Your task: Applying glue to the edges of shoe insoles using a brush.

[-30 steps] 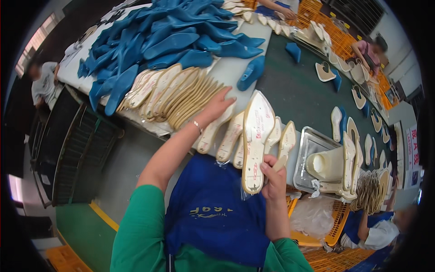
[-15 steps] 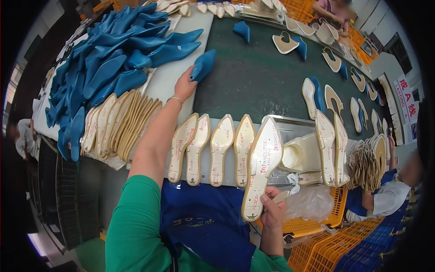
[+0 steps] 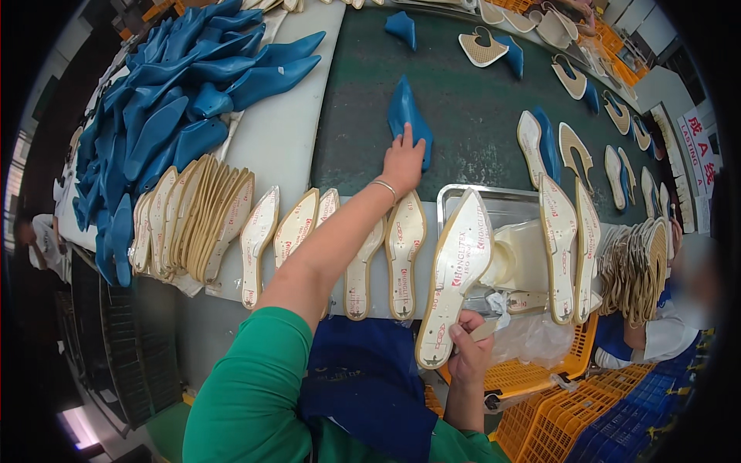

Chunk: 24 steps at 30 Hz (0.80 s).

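Observation:
My left hand (image 3: 403, 163) reaches over the dark green belt (image 3: 355, 116), its fingers on a blue shoe last (image 3: 402, 108) that lies there with its toe pointing away. The hand covers part of the last's heel end. Near the front edge my right hand (image 3: 469, 353) grips a cream insole (image 3: 457, 270) by its heel, pointed toe upward. A thin pale strip (image 3: 485, 330) also sticks out from that hand. Several similar insoles (image 3: 402, 258) stand in a row along the table edge, partly behind my left forearm.
A heap of blue lasts (image 3: 158, 100) lies at the left, above a stack of insoles (image 3: 197, 220). A metal tray (image 3: 448, 202) is behind the held insole. Lasts and shoe parts (image 3: 529, 147) sit farther along the belt. Yellow crates (image 3: 540, 424) stand below; a co-worker (image 3: 656, 332) is at right.
My left hand has carried the blue last rightward from beside the heap onto the belt. My right hand still holds the insole in nearly the same place.

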Tool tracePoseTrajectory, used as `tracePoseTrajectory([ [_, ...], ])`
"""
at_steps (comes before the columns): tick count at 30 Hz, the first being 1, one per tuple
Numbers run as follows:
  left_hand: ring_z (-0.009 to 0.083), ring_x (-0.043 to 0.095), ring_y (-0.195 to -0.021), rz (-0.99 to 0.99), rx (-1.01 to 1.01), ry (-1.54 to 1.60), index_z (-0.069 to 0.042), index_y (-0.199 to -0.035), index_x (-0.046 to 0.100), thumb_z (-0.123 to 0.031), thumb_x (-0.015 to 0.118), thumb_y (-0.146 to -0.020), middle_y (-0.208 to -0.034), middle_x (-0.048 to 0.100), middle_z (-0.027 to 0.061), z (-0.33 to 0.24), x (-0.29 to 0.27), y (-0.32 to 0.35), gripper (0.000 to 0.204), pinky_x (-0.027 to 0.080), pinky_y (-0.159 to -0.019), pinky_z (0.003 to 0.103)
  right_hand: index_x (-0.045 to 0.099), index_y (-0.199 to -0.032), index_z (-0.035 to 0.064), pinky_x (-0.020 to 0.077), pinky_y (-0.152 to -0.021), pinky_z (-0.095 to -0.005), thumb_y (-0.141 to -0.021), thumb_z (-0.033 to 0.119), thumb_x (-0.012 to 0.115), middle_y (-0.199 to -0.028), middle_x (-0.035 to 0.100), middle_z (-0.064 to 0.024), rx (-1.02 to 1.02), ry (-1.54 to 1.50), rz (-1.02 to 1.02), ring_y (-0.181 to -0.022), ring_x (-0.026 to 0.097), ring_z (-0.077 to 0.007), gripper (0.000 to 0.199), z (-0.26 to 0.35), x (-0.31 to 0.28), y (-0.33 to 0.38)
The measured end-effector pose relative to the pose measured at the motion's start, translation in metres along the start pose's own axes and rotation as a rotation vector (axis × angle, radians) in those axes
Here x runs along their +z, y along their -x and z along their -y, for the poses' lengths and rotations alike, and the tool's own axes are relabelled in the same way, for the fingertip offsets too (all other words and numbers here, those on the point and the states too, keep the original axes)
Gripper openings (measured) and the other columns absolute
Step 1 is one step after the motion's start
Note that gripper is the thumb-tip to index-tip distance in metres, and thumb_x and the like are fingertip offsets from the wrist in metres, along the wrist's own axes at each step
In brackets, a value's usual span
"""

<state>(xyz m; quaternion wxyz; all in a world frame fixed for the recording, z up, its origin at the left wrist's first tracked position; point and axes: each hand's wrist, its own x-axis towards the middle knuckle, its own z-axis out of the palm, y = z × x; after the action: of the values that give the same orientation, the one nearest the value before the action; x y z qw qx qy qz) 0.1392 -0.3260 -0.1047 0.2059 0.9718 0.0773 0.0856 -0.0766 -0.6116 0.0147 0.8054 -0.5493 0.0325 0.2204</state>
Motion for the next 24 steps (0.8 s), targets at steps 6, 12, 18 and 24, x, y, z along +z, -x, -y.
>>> tracePoseTrajectory([
  [6,0.0465,0.040,-0.134,0.014,0.050,0.023,-0.005,-0.135,0.050,0.001,0.059,-0.081,-0.154,0.022,0.0307,-0.021,0.014,0.006,0.055,0.041,-0.107,0.045,0.060,-0.104,-0.0074,0.0509,-0.075,-0.0260,-0.086,0.004,0.059,-0.094,0.068,-0.0121,-0.005,0.046,0.042,-0.080,0.064,-0.0137,0.021,0.006,0.011,-0.016],
  [12,0.0405,0.034,-0.140,0.114,0.100,0.206,-0.006,-0.141,0.045,-0.006,0.060,-0.085,-0.155,0.023,0.0273,0.015,0.002,0.001,0.058,0.034,-0.113,0.042,0.062,-0.107,-0.0049,0.0438,-0.071,-0.0220,-0.089,0.005,0.063,-0.090,0.063,-0.0017,-0.169,0.209,0.015,-0.077,0.054,-0.0071,0.021,0.036,0.055,-0.066],
  [18,0.0383,0.034,-0.139,-0.115,-0.030,0.436,-0.008,-0.143,0.043,-0.012,0.057,-0.092,-0.153,0.032,0.0224,0.038,-0.057,0.053,0.053,0.032,-0.113,0.041,0.066,-0.100,-0.0016,0.0474,-0.067,-0.0291,-0.089,0.016,0.065,-0.085,0.066,-0.0066,-0.484,0.653,-0.004,-0.075,0.061,-0.0143,0.021,0.040,0.091,-0.218],
  [24,0.0333,0.038,-0.139,-0.305,-0.031,0.539,-0.006,-0.140,0.048,-0.008,0.054,-0.094,-0.150,0.039,0.0182,0.052,-0.175,0.207,0.046,0.033,-0.112,0.039,0.067,-0.092,0.0015,0.0508,-0.078,-0.0483,-0.082,0.025,0.063,-0.092,0.069,-0.0217,-0.489,1.464,-0.009,-0.089,0.065,-0.0418,0.026,0.015,0.124,-0.319],
])
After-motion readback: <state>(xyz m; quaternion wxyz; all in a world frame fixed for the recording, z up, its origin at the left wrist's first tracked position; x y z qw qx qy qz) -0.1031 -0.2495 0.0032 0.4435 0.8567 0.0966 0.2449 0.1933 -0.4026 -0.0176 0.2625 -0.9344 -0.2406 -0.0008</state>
